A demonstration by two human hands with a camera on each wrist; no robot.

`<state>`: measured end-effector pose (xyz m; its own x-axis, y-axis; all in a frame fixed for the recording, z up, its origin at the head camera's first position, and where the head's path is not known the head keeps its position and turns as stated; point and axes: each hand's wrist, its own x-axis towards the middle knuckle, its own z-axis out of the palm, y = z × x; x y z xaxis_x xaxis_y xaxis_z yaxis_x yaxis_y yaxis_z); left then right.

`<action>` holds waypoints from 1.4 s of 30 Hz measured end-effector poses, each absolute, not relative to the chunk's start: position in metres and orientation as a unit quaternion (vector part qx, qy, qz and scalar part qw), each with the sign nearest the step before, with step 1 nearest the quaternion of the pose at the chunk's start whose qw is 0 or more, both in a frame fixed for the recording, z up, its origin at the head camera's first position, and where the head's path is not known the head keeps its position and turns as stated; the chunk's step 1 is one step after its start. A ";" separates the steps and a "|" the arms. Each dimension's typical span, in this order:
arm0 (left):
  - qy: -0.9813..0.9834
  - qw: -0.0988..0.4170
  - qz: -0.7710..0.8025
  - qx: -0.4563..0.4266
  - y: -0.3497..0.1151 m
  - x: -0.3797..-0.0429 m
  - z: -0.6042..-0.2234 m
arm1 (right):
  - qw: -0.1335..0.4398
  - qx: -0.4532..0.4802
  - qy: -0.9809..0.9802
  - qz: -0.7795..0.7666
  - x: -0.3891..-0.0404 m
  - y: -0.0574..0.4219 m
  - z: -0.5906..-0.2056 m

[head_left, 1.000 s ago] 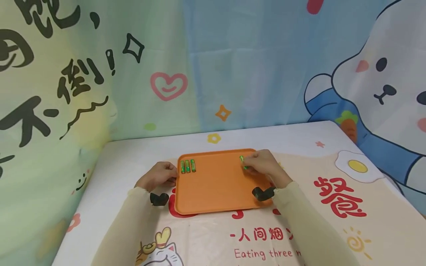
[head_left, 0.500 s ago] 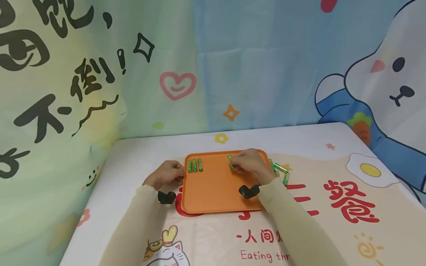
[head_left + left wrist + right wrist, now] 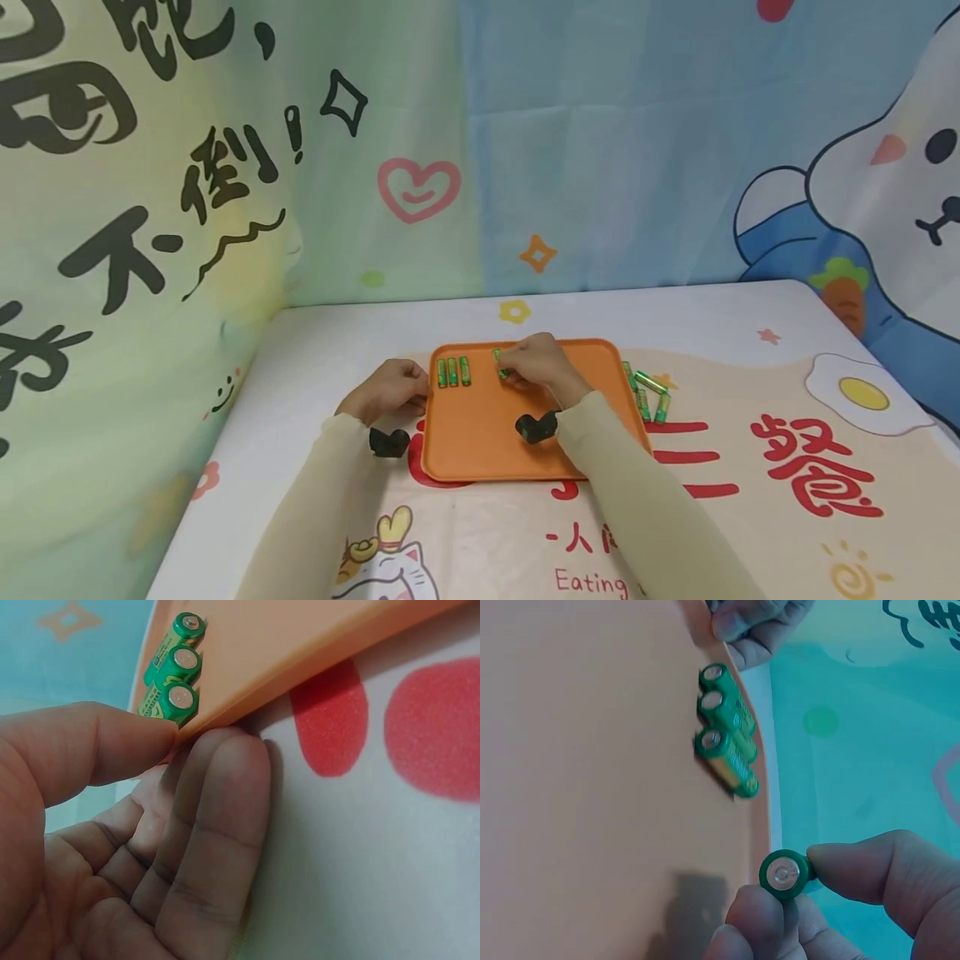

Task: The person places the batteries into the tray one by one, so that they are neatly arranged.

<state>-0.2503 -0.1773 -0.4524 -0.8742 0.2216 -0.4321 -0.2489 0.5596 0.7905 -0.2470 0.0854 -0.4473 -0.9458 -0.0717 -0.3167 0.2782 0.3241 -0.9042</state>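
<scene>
An orange tray lies on the table. Three green batteries stand side by side near its far left corner, lengthwise to the tray's left rim. My right hand pinches another green battery between thumb and fingers, over the tray just right of that row. In the right wrist view its flat silver end faces the camera. At the tray's left edge, my left hand grips the rim, its thumb on top and its fingers curled below, as the left wrist view shows.
Several loose green batteries lie on the printed tablecloth, just past the tray's right rim. A patterned curtain hangs behind the table. Each wrist carries a small black camera mount.
My right hand has carried its battery left across the tray, toward the row of three. My left hand keeps its place at the rim. The head view has turned slightly left.
</scene>
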 end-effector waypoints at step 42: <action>0.855 0.237 0.462 -0.014 -0.175 -0.251 -0.456 | 0.162 0.102 0.849 -0.493 -0.268 0.037 -0.447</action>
<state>-0.2514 -0.1754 -0.4556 -0.8872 0.1942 -0.4185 -0.2436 0.5730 0.7825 -0.2684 0.0369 -0.4466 -0.9266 0.0135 -0.3759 0.3332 0.4932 -0.8036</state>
